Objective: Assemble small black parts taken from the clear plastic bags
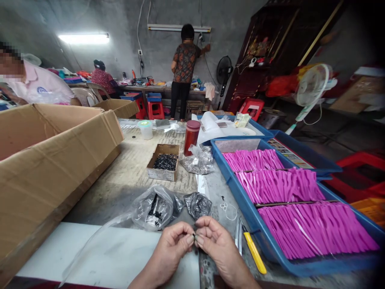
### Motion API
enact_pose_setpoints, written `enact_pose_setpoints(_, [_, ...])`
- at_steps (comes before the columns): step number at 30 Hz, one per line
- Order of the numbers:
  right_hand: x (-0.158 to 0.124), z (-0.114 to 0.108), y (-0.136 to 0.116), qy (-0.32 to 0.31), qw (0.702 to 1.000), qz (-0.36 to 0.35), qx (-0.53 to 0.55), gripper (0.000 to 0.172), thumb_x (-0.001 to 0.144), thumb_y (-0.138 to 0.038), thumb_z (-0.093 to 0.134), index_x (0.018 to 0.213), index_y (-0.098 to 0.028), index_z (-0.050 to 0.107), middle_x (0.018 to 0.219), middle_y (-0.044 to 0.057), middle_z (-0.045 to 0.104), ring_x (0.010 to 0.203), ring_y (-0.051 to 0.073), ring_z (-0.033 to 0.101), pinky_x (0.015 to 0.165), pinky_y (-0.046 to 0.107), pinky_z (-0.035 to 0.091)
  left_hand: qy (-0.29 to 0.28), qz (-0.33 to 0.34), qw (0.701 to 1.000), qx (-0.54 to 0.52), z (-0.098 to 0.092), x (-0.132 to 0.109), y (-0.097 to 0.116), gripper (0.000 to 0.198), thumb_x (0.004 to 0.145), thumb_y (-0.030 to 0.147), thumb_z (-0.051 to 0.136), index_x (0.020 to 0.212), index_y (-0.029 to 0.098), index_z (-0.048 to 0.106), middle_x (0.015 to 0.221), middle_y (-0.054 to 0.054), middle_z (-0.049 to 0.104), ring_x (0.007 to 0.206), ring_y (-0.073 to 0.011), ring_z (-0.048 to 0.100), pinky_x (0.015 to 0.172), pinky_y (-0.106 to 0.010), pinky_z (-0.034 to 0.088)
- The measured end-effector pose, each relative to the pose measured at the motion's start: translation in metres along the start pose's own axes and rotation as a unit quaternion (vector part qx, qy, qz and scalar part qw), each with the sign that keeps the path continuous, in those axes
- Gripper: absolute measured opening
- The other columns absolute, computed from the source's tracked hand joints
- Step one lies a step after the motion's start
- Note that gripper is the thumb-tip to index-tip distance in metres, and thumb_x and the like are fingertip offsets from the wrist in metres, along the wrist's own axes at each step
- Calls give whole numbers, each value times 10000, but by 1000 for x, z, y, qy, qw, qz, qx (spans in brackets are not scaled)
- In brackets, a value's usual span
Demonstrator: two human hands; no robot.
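My left hand (176,243) and my right hand (215,241) meet at the near edge of the table, fingertips pinched together on a tiny dark part (194,237) that is too small to name. Just beyond them lie a clear plastic bag (155,206) with small black parts inside and a smaller crumpled bag (197,204). A yellow-handled tool (254,251) lies right of my right hand. A blue tray (240,200) holds rows of magenta plastic strips (300,208).
A large open cardboard box (51,160) fills the left. Farther off stand a small carton of black parts (164,162), a red flask (191,137), a bag of small parts (198,160) and a white cup (146,129). Other people sit and stand at the back; a fan (311,86) is on the right.
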State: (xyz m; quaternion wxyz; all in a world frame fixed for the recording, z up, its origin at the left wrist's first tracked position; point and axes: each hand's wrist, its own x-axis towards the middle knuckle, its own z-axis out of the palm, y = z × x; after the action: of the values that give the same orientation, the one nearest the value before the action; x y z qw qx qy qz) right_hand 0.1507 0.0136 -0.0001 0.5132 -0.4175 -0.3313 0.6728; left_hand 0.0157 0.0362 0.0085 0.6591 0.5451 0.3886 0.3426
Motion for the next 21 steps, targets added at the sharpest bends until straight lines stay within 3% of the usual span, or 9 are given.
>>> enact_pose_setpoints(16, [5, -1, 4, 9, 999, -8, -36, 314, 608, -331, 657, 825, -185, 483, 544, -83, 443, 495, 69, 415, 479, 186, 303, 25, 13, 997, 65, 0, 0, 0, 195, 723, 286, 509, 602, 134, 491, 555, 36, 394, 553, -97, 345, 523, -190, 295])
enact_pose_setpoints(21, [12, -14, -2, 55, 984, -66, -159, 288, 662, -320, 585, 891, -167, 502, 559, -58, 474, 511, 93, 443, 489, 205, 339, 33, 4, 997, 72, -14, 5, 19, 162, 705, 280, 516, 628, 139, 494, 528, 46, 403, 497, -81, 337, 472, -180, 282])
